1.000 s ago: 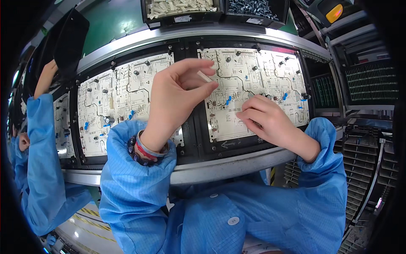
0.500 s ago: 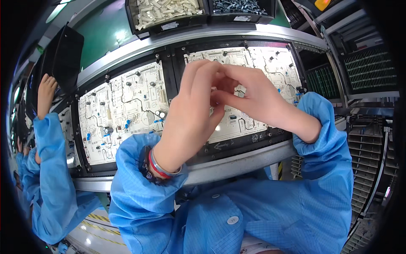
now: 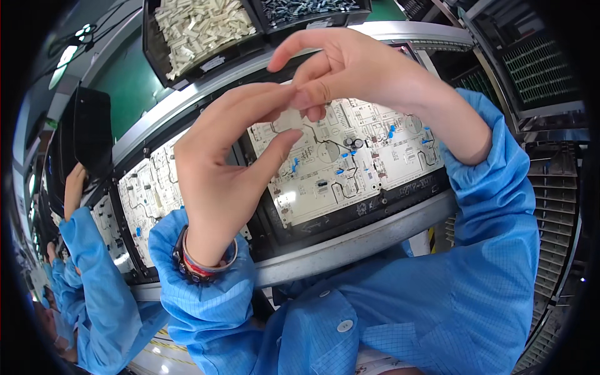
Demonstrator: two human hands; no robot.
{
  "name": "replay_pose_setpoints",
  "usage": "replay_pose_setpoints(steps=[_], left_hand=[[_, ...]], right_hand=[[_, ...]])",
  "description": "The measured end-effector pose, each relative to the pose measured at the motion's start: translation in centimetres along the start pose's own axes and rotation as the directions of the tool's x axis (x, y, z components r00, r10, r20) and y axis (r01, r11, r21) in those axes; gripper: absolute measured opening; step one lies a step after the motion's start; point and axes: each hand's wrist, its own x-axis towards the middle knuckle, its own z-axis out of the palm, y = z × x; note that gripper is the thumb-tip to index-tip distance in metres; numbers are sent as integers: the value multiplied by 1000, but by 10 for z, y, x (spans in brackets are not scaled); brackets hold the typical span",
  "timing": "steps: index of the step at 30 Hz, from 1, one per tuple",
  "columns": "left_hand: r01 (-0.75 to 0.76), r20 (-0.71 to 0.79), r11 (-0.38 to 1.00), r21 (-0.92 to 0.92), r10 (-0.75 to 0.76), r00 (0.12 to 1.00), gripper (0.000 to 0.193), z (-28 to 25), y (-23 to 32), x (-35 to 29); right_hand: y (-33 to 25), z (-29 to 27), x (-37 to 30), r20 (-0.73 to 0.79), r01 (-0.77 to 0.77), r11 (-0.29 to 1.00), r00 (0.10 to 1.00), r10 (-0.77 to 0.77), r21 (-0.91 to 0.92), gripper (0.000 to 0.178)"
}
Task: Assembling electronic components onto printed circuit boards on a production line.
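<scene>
Both my hands hang over a white circuit board (image 3: 303,209) set in a black frame. My left hand (image 3: 219,153), with bracelets at the wrist, is open, its fingers arched and its thumb well apart from them. Its fingertips meet the thumb of my right hand (image 3: 340,69). That hand has its index finger lifted and bent, while the thumb closes toward the other curled fingers. Whatever lies between them is too small or hidden to make out. Small blue, black and silver components stand on the board. Its upper part is partly covered by my hands.
Beyond the metal rail stand a black bin of white connectors (image 3: 203,31) and a bin of small dark parts (image 3: 306,9). Another framed circuit board (image 3: 150,194) lies left. A co-worker's arm in a blue sleeve (image 3: 103,269) reaches in there. Racks (image 3: 544,75) stand right.
My hands have moved apart from their close cupped pose; the left has shifted left and opened its thumb, the right has risen toward the bins. The view has shifted, and the co-worker's hand is lower.
</scene>
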Motion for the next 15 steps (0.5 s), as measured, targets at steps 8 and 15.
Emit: replay_pose_setpoints(steps=[8,15], left_hand=[[166,37,982,96,-170,985,42,51,-25,23],[109,225,947,301,-181,957,49,79,-39,21]], right_hand=[[2,-74,56,3,269,534,895,-446,-801,23],[-7,-43,87,-443,-436,-256,896,-34,-863,9]])
